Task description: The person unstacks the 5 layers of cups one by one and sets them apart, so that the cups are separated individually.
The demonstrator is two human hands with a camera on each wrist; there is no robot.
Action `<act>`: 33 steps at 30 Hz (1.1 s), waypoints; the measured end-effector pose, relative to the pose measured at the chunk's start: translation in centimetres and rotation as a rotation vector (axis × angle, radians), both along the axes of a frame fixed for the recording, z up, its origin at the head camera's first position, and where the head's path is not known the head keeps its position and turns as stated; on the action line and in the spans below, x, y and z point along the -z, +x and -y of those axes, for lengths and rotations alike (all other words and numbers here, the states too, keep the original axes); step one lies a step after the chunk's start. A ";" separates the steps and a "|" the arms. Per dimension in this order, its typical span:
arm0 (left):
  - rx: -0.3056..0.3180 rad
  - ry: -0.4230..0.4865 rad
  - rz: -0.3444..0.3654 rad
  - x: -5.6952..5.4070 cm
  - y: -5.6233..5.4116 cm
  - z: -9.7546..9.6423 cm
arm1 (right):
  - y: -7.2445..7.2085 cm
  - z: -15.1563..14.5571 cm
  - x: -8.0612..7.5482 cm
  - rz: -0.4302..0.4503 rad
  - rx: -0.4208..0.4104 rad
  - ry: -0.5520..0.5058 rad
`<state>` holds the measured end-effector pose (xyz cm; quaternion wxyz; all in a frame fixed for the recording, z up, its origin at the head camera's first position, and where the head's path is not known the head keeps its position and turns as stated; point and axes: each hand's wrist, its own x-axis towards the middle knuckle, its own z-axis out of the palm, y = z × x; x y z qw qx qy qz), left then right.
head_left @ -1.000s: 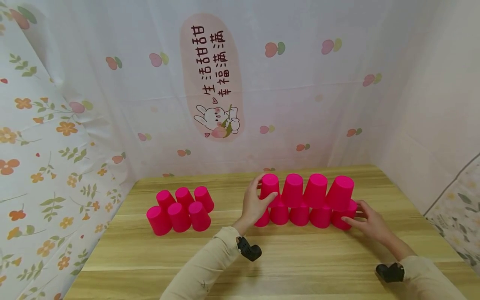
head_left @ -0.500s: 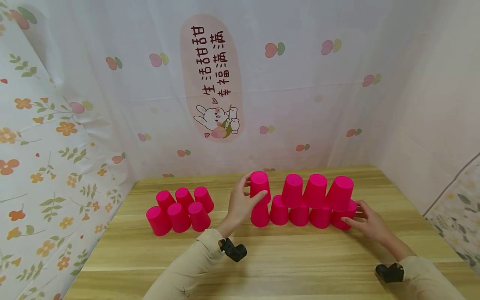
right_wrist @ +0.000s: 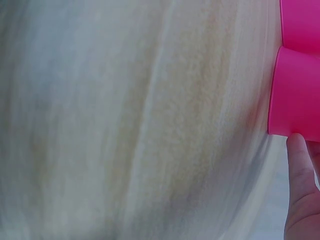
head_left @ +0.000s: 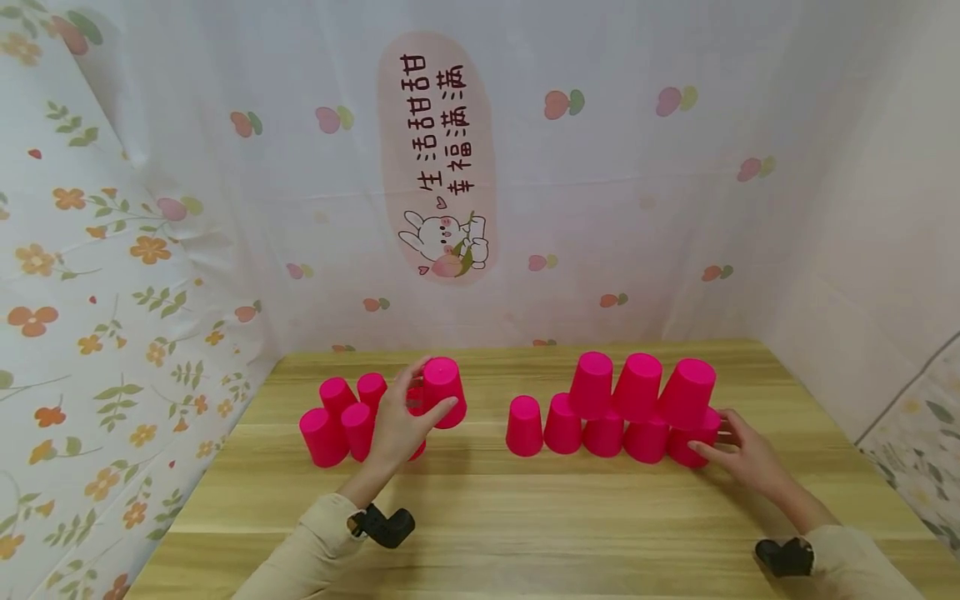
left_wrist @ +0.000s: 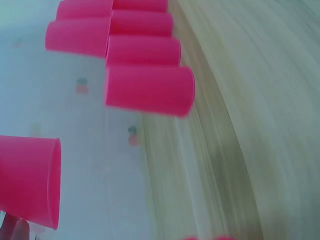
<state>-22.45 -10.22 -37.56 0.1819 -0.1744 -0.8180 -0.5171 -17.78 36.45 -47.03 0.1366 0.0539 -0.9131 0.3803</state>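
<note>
My left hand (head_left: 401,425) holds an upside-down pink cup (head_left: 444,392) off the table, thumb in front and fingers behind; its open rim shows in the left wrist view. Partly behind that hand stands a left group of upturned pink cups (head_left: 324,437), some hidden. On the right, several upturned cups form a bottom row, starting with a single cup (head_left: 525,427) that has none on top. Three upper cups (head_left: 637,387) rest across the others. My right hand (head_left: 753,458) grips the rightmost bottom cup (right_wrist: 300,95) at its right side, its thumb (right_wrist: 300,170) against the wall.
All the cups stand on a wood-grain table (head_left: 480,533). A white patterned curtain (head_left: 510,208) hangs behind it, and a floral curtain (head_left: 90,333) lines the left side. Each wrist carries a black camera mount (head_left: 386,527).
My left hand has lifted the leftmost upper cup off the right stack and carried it left, close to the left group. The right hand stays at the rightmost bottom cup.
</note>
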 end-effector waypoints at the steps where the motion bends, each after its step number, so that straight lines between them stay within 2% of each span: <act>1: -0.009 -0.004 0.005 -0.1 0.2 0.6 | 0.0 0.0 0.0 0.001 0.000 -0.002; 7: -0.085 -0.023 0.022 -0.7 0.9 4.3 | 0.0 -0.1 0.3 0.019 0.010 -0.003; 12: -0.199 -0.013 -0.021 -0.9 1.6 7.7 | 0.0 -0.1 0.7 0.006 0.009 -0.011; 15: -0.276 0.032 -0.048 -0.5 2.1 9.7 | 0.0 -0.2 0.8 -0.017 0.003 -0.031; 17: -0.309 0.085 -0.080 0.8 2.1 11.4 | 0.0 -0.3 0.7 -0.025 -0.001 -0.041; 22: -0.432 0.097 -0.093 3.9 2.4 15.1 | -0.1 -0.3 0.3 -0.016 0.007 -0.012; 24: -0.495 0.064 -0.052 4.7 2.7 15.9 | -0.1 -0.3 0.2 -0.010 0.010 -0.002; 29: -0.613 -0.015 0.016 9.1 1.9 18.7 | 0.0 -0.1 0.1 0.006 0.015 0.005; 31: -0.636 -0.040 0.037 10.5 1.8 19.3 | 0.0 -0.1 0.1 0.013 0.014 0.007; 33: -0.634 -0.039 0.069 11.0 2.1 19.3 | 0.0 -0.1 0.1 0.017 0.015 0.009</act>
